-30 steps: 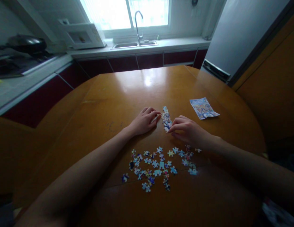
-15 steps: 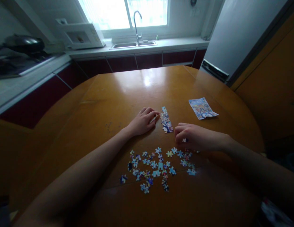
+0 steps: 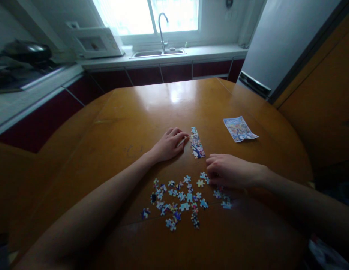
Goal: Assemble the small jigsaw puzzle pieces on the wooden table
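A narrow strip of joined puzzle pieces [image 3: 196, 143] lies on the round wooden table [image 3: 140, 112]. My left hand [image 3: 170, 144] rests flat beside the strip's left edge, fingers stretched toward it. My right hand [image 3: 229, 170] lies lower, fingers curled down over the right end of a scatter of several loose puzzle pieces [image 3: 182, 198]. Whether a piece is held under those fingers is hidden.
A printed picture card [image 3: 239, 129] lies on the table to the right. Beyond the table are a kitchen counter with a sink and tap [image 3: 161, 35], a microwave [image 3: 94, 42], a pan on a stove [image 3: 25, 52] and a fridge [image 3: 278, 41].
My right hand has drawn back from the strip's lower end toward me, down onto the loose pieces. My left hand has stayed beside the strip.
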`<state>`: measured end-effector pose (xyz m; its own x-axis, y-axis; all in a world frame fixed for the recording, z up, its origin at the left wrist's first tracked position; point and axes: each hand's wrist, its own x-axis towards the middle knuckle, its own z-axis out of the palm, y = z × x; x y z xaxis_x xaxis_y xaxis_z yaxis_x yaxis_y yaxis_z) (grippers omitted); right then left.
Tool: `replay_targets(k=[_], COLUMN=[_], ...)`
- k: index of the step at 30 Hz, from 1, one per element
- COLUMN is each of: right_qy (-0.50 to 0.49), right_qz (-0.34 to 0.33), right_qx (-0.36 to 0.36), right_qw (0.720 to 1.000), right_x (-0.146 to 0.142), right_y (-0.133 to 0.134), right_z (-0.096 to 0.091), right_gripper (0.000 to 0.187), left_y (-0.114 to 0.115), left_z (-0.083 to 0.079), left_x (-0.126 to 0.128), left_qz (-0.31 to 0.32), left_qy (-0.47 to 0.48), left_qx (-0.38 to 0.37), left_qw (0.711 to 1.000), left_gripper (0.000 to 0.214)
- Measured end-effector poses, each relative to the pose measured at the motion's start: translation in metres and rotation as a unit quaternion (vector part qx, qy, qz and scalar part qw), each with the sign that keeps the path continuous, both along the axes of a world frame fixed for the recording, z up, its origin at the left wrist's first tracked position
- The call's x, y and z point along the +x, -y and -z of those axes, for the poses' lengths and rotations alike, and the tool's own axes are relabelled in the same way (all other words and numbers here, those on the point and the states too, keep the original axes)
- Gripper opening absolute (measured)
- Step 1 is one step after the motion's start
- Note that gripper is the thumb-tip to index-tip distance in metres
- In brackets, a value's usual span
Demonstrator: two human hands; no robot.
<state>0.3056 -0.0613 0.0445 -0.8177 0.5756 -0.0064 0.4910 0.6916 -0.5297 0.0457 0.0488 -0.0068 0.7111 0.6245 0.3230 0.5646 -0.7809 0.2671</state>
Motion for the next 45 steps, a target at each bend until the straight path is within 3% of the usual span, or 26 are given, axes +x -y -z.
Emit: replay_targets(k=[6,12,19,25,31,38,45], right_qy=[-0.017,-0.022,-0.005,-0.026,-0.026,-0.027,-0.025], right_qz=[0.021,-0.027,-0.031,0.023,0.005,0.123,0.170], right_qx=[0.005,-0.017,-0.019,0.006,0.000,0.061,0.068], right_qw=[1.000,0.999,0.999,0.999,1.000,0.990,0.983], right_x=[0.005,0.002,-0.004,0.007,0.010,0.023,0.026], right_y=[-0.002,-0.002,0.001,-0.008,-0.010,-0.023,-0.029], right_z=[-0.007,-0.002,-0.003,-0.008,-0.007,-0.009,-0.001], right_gripper=[0.014,0.020,0.014,0.008,0.007,0.013,0.010], left_y=[-0.001,-0.001,-0.001,-0.002,-0.002,-0.002,-0.003], left_z=[0.002,0.001,0.001,0.003,0.004,0.001,0.002], left_x=[-0.001,0.000,0.000,-0.001,-0.001,-0.001,-0.001], left_qz=[-0.002,0.000,0.001,0.004,-0.004,0.005,0.001], left_qy=[0.003,0.002,-0.001,0.004,0.005,-0.002,0.009], left_qx=[0.002,0.000,0.004,0.006,0.002,-0.006,-0.006], left_qw=[1.000,1.000,1.000,1.000,1.000,1.000,1.000], left_gripper=[0.028,0.028,0.029,0.028,0.027,0.029,0.028])
